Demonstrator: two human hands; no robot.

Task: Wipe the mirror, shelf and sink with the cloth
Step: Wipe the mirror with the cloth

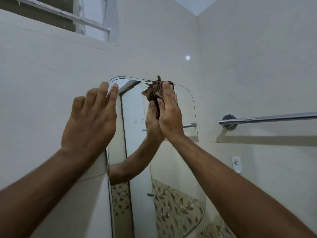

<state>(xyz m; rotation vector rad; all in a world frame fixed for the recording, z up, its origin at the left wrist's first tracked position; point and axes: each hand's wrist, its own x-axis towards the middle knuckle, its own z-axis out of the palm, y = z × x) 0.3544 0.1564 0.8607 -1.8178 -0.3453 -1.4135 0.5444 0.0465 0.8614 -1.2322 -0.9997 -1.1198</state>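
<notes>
Head view: The right hand (pixel 169 114) is pressing a crumpled brown cloth (pixel 155 91) flat against the mirror (pixel 181 152), fingers straight and laid together over the fabric, palm toward the glass. The cloth is sitting under the fingertips and bunching out to the left of and above them, right at the mirror's top edge. The hand's reflection is meeting it palm to palm on the glass, just left of the grip.

The left hand (pixel 92 117) is resting well to the left of the cloth, at the mirror's upper left corner. Its fingers are extended and slightly spread, lying over the mirror's edge and the adjoining wall (pixel 51 74); it is holding nothing.

To the right of the pressing hand, a chrome towel bar (pixel 267 118) is running along the side wall, with a small white wall fitting (pixel 236 164) below it. Above and left of both hands, a window frame (pixel 68 16) is showing. Below the grip, the glass is reflecting a leaf-patterned tile surface.
</notes>
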